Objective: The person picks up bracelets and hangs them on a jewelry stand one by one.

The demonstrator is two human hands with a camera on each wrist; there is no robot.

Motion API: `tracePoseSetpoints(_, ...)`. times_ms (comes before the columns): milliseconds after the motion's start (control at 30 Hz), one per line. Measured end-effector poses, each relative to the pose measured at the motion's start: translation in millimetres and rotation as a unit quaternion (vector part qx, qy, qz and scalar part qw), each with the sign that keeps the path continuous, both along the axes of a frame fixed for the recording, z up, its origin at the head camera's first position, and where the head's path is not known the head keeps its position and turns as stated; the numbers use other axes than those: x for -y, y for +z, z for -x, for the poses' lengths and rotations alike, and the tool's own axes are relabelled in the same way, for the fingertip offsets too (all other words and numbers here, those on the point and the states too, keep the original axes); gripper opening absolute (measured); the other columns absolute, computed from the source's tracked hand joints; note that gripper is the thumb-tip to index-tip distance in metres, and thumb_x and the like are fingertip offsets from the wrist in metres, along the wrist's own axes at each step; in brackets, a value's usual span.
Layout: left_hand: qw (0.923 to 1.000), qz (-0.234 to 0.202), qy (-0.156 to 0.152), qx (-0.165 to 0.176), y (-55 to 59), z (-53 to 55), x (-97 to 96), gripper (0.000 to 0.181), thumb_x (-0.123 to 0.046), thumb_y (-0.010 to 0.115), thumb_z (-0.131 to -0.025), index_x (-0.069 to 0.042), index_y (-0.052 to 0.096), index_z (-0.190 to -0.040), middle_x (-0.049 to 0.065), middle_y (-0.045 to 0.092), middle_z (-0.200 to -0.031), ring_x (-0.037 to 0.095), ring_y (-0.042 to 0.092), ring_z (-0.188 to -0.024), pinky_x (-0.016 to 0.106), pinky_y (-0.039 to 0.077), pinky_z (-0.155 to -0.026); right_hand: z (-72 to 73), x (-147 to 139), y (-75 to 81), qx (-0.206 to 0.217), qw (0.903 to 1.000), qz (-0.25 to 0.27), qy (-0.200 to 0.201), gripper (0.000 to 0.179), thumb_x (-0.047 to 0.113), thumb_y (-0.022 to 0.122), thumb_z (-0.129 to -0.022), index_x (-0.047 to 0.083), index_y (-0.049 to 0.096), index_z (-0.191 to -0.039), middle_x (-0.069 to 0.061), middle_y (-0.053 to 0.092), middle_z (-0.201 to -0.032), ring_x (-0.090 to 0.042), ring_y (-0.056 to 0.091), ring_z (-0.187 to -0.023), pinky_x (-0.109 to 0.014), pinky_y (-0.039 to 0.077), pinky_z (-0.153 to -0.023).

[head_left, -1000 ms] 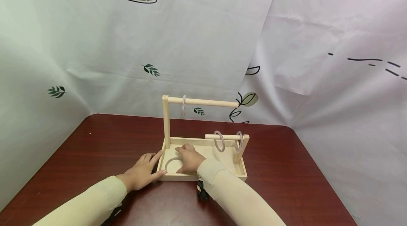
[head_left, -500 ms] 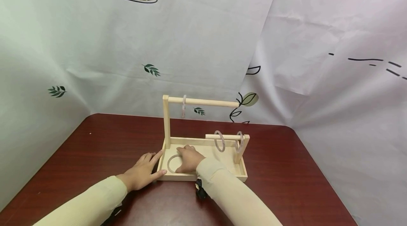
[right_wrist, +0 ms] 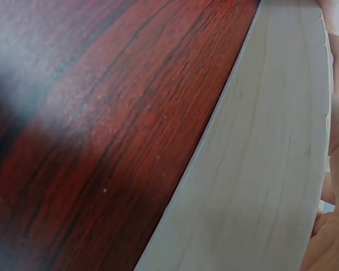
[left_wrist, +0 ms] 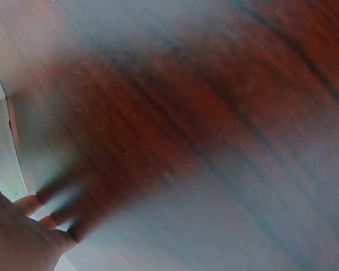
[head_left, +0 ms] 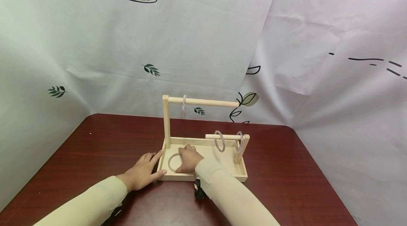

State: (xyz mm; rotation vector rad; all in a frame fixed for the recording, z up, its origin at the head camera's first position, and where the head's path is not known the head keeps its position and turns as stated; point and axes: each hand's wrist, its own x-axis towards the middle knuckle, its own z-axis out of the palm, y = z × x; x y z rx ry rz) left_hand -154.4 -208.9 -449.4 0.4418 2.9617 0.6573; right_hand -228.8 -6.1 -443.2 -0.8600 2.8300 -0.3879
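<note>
My right hand (head_left: pixel 190 160) reaches into a shallow wooden tray (head_left: pixel 219 178), its thumb and fingers curled around the right side of a pale translucent bangle (head_left: pixel 170 167). The rest of that bangle shows left of the hand, over the tray floor; its right side is hidden. My left hand (head_left: pixel 141 173) rests at the tray's left end with fingers spread, index finger and thumb touching the wall. The left wrist view shows its fingertips (left_wrist: pixel 65 240) near the table. In the right wrist view the tray's front wall (right_wrist: pixel 254 141) partly hides the right fingers.
A tall post at the tray's left carries a long rod (head_left: pixel 211 102) with one bangle (head_left: pixel 183 106) hanging on it. A short post at the right carries a lower rod (head_left: pixel 229 136) holding two bangles, the nearer one (head_left: pixel 219 141) left. All stands on a dark red table (head_left: pixel 279 169).
My right hand has shifted slightly to the right, and the bangle in the tray has moved right and a little back with it. The left hand stays put.
</note>
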Motion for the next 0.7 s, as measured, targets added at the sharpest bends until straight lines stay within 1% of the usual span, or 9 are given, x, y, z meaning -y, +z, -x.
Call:
tracePoseSetpoints(167, 1.0, 0.001, 0.001, 0.003, 0.6, 0.0, -0.1, 0.08, -0.06, 0.05, -0.093, -0.012, 0.027, -0.153, 0.027, 0.043, -0.134, 0.047, 0.034, -0.131, 0.062, 0.033, -0.1, 3.1, -1.1, -3.8, -0.004, 1.0, 0.001, 0.001, 0.067, 0.034, 0.088, -0.063, 0.006, 0.063, -0.118, -0.009, 0.054, -0.105, -0.021, 0.049, -0.095, -0.026, 0.046, -0.078)
tracePoseSetpoints(300, 1.0, 0.001, 0.0, 0.004, 1.1, -0.2, -0.2, 0.08, -0.061, 0.049, -0.093, -0.013, 0.027, -0.153, 0.027, 0.042, -0.135, 0.047, 0.033, -0.132, 0.063, 0.033, -0.1, 3.4, -1.3, -4.0, 0.0, 1.0, -0.001, -0.006, 0.061, 0.035, 0.088, -0.063, 0.005, 0.066, -0.112, -0.008, 0.053, -0.101, -0.021, 0.048, -0.094, -0.025, 0.045, -0.075)
tracePoseSetpoints(533, 1.0, -0.002, 0.002, 0.008, 1.2, -0.5, -0.2, 0.08, -0.059, 0.05, -0.093, -0.012, 0.026, -0.153, 0.028, 0.041, -0.137, 0.048, 0.032, -0.133, 0.063, 0.033, -0.1, 0.1, 0.5, 0.0, 0.002, 0.9999, 0.0, -0.015, 0.061, 0.034, 0.086, -0.062, 0.002, 0.067, -0.111, -0.007, 0.052, -0.097, -0.019, 0.046, -0.087, -0.024, 0.044, -0.07)
tracePoseSetpoints(700, 0.9999, 0.003, 0.004, 0.012, -0.7, -0.1, 0.3, 0.08, -0.06, 0.049, -0.093, -0.013, 0.026, -0.153, 0.027, 0.04, -0.137, 0.047, 0.032, -0.133, 0.063, 0.033, -0.1, -4.4, 0.3, 5.6, 0.0, 0.9998, 0.002, -0.022, 0.057, 0.032, 0.085, -0.062, 0.005, 0.068, -0.109, -0.007, 0.051, -0.098, -0.019, 0.046, -0.087, -0.025, 0.045, -0.07)
